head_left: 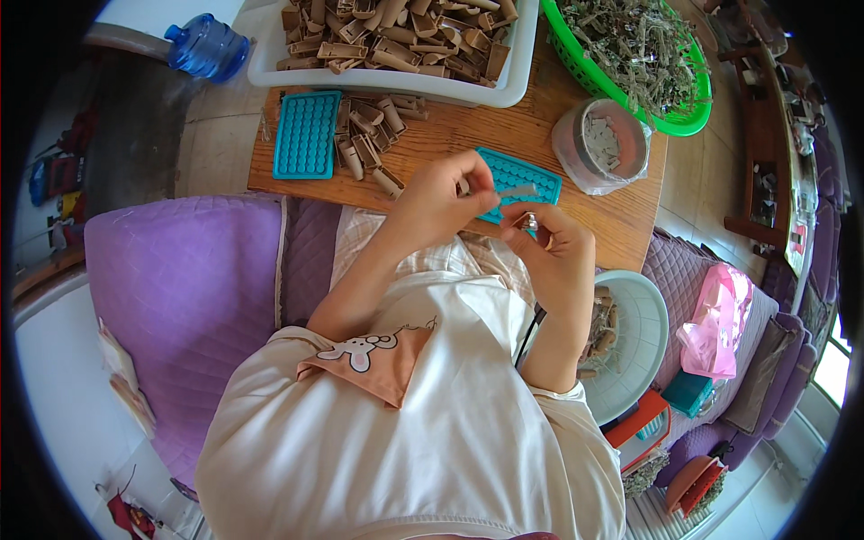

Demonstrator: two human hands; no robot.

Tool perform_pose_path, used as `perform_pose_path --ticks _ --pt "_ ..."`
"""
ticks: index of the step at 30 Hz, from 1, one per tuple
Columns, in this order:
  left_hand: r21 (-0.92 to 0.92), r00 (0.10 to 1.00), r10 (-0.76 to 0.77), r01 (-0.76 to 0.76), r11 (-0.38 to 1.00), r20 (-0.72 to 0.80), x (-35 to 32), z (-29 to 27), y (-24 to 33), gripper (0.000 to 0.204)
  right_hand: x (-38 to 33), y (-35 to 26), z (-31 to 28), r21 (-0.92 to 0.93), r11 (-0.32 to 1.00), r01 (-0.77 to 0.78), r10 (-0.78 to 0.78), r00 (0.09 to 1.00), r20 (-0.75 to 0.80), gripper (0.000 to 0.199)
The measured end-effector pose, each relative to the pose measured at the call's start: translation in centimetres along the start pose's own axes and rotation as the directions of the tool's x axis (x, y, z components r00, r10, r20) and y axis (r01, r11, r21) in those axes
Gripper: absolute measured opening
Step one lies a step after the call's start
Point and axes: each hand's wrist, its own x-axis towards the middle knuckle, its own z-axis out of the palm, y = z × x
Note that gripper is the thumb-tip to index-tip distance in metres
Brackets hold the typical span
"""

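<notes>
Though gripping only 1 end, pinches a short pale strip (519, 191) between thumb and forefinger of the left hand (441, 193), keeping it level with the free end pointing across at the right hand (553, 247). Holds it just above the near edge of the wooden table (621, 220) and over a teal moulded tray (531, 173), probably to work on it close up with the tray directly beneath. Closes the right hand narrowly round a small shiny piece (531, 220), fingertips curled up just under the strip.

Further out, lays a 2nd teal tray (306, 135) flat to the left, with loose brown tube pieces (369, 135) against its right side, presumably as stock within reach. Backs these with a white tub (517, 85) heaped with more of the same, and a green basket (688, 117) of dried greyish stalks. Sets a clear round container (601, 144) just right of the hands, and a white bowl (643, 333) by the right elbow on the purple sofa (180, 279) (handy for scraps, by the look).

Cannot tell whether strip and shiny piece touch, nor what the shiny piece is. Hides much of the near tray under both hands; cuts off tub and basket at the top edge.
</notes>
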Motion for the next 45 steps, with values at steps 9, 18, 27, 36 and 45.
perform_pose_path --ticks 9,18,27,36,45 --pt "-0.889 0.96 0.205 0.082 0.45 0.192 -0.7 1.4 -1.6 0.014 0.8 0.9 0.8 0.792 0.608 0.059 -0.042 0.998 -0.042 0.017" --pt "0.234 0.937 0.187 -0.26 0.937 0.294 0.3 -0.4 1.2 0.012 0.4 1.0 1.4 0.549 0.832 0.077 0.017 0.986 -0.164 0.023" --pt "-0.034 0.984 0.065 -0.06 0.998 0.164 -0.8 -2.0 4.0 0.028 0.4 1.2 1.9 0.06 0.964 0.258 -0.235 0.938 -0.256 0.014" --pt "-0.03 0.999 0.03 -0.029 0.999 0.027 -2.1 -2.3 4.4 0.025 0.4 -0.3 2.3 -0.271 0.852 0.449 -0.499 0.851 -0.161 0.016" --pt "-0.041 0.994 0.11 -0.11 0.993 0.008 -2.1 -2.3 4.3 0.025 0.0 -0.7 2.5 -0.189 0.898 0.396 -0.432 0.875 -0.219 0.017"
